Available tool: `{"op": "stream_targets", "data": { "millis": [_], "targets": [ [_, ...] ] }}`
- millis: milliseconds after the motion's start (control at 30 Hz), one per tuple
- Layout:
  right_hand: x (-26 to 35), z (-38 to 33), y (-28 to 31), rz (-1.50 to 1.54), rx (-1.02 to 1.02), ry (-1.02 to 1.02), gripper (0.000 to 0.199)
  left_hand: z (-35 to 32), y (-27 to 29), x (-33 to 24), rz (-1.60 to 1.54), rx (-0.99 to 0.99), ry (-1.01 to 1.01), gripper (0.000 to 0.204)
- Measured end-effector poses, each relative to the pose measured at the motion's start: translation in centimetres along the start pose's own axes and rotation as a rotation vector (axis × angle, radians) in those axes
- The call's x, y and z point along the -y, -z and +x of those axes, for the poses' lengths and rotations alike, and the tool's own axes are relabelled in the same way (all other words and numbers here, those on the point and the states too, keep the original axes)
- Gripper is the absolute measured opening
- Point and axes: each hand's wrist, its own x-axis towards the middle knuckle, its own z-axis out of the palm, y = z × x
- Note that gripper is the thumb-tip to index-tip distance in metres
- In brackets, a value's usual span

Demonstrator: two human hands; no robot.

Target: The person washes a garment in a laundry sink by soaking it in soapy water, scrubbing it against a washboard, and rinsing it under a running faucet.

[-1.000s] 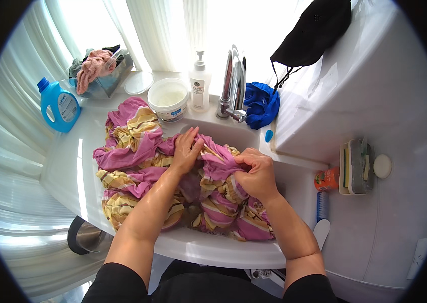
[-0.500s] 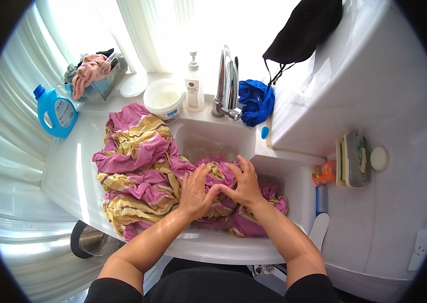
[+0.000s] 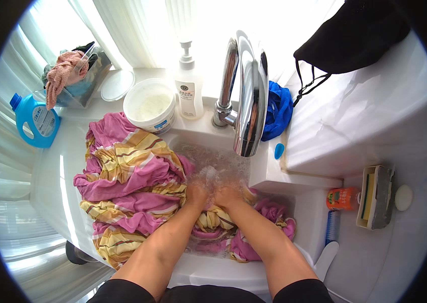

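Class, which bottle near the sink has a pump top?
The white bottle, between the white tub and the tap; the blue bottle and orange container show no pump.

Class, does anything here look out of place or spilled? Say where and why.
Mildly untidy: at back left, a pink cloth droops over the clear bin edge instead of lying fully inside. No spill is evident.

two bare forearms [image 3: 160, 252], extended forward, converging; left hand [image 3: 197, 195] and right hand [image 3: 227, 195], held low, side by side; fingers too blurred to tell.
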Motion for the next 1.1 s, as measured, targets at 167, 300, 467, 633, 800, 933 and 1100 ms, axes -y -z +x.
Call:
{"op": "stream_targets", "data": {
  "millis": [167, 300, 467, 633, 800, 933, 1100],
  "targets": [
    [-4.8, 6.0, -4.8, 0.042, -0.028, -0.026, 0.044, 2.2, 4.4, -4.7, -0.003, -0.071, -0.261, 0.018],
    [0.7, -0.7, 6.1, 0.480, -0.285, 0.090, 0.051, 3.2, 6.3, -2.2, -0.174, -0.267, -0.073, 0.028],
    [1.1, -9.5, 11.1, 0.552, -0.063, 0.118, 0.075, -5.7, 18.2, -10.8, -1.099, -0.219, 0.007, 0.036],
    [2.6, -15.1, 9.9, -0.236, -0.185, 0.186, 0.100, -12.3, 21.7, -12.8, -0.142, -0.275, -0.583, 0.017],
    [3.5, -12.5, 4.7, -0.404, 0.096, 0.192, 0.107, -12.2, 9.1, -8.7, 0.322, -0.174, -0.263, 0.055],
    [1.8, -8.9, 2.8, -0.409, 0.028, 0.213, 0.094, -8.4, 8.0, -7.3, 0.226, -0.071, -0.247, 0.040],
    [-0.1, -3.3, 3.4, 0.107, 0.456, 0.021, 0.082, -1.2, 7.5, -8.8, 0.244, 0.348, 0.017, 0.036]
  ]
}}
